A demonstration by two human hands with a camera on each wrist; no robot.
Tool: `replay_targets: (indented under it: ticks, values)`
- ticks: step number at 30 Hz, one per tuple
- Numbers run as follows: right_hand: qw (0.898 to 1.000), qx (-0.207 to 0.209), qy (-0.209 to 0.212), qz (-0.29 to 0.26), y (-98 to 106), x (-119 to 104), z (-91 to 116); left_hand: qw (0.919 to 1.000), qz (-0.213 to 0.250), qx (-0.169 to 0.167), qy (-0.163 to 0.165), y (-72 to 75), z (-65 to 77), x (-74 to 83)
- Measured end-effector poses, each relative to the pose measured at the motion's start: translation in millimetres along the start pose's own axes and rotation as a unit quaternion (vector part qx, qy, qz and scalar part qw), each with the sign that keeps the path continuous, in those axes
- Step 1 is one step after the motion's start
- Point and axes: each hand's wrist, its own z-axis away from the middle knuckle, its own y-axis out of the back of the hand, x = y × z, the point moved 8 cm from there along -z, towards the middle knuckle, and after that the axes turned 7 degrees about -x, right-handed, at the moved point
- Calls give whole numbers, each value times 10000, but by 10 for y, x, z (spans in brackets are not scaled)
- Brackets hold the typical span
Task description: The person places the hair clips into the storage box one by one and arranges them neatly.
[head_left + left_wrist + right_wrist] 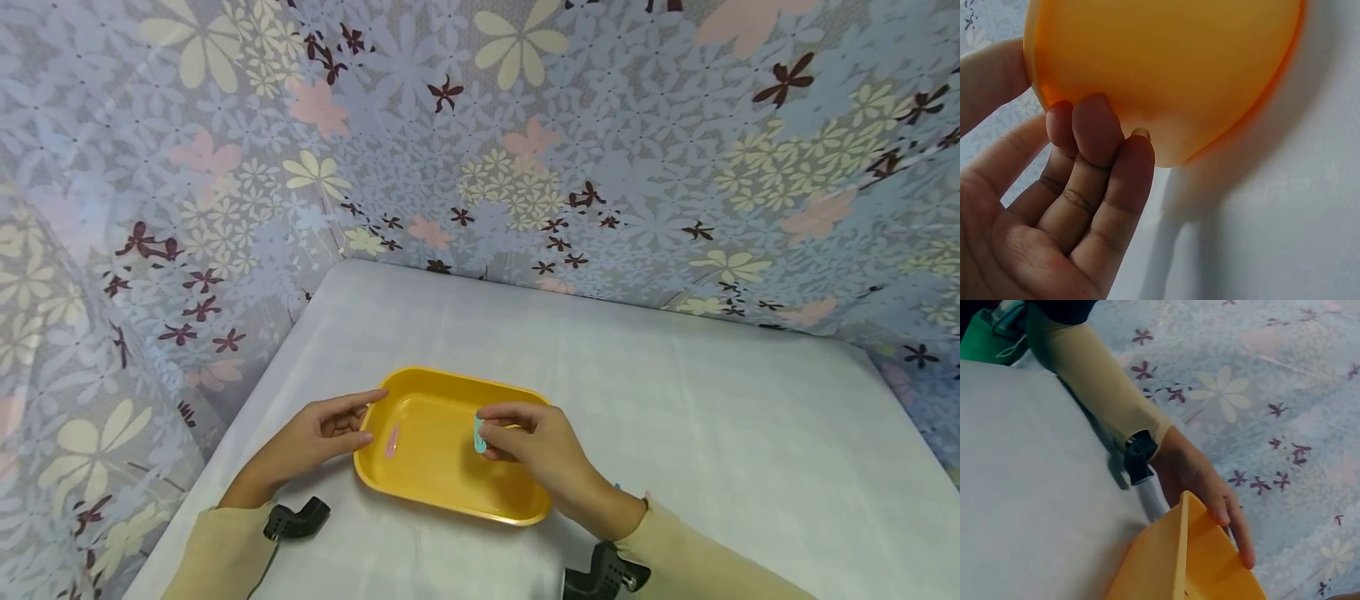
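Note:
A shallow yellow plastic tray (450, 500) sits on the white-covered table. My left hand (326, 429) grips its left rim; the left wrist view shows curled fingertips (1096, 128) against the outer wall. Above the tray's right half, my right hand (536, 437) pinches a turquoise snap hair clip (479, 435) between thumb and fingers. A pink hair clip (392, 442) lies on the tray floor at the left. In the right wrist view, only the tray (1160, 556) and left hand (1200, 481) show well; the turquoise clip is out of sight there.
Floral fabric (420, 150) hangs behind and to the left of the white table cover (675, 392). Beside my right wrist, small blue (618, 486) and pink bits peek out, mostly hidden by the arm. Black devices (296, 518) are strapped to both wrists.

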Motion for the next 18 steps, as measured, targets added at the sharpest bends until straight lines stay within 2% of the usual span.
replay_targets:
  ticks: [4,8,12,18]
  values:
    - [9997,-111,-34,205,-51,-42,-88,10000,21,-2,-2,-4,-9,8]
    - [9994,-308,-133,31,-136,-63,-191,10000,25,-36,-77,-4,-8,15]
    - [9986,-374,-311,-184,-224,-22,-260,10000,-5,-49,-84,0,-16,17]
    - [9981,-352,-496,-121,-408,100,-353,10000,29,-48,5,2,-17,-5]
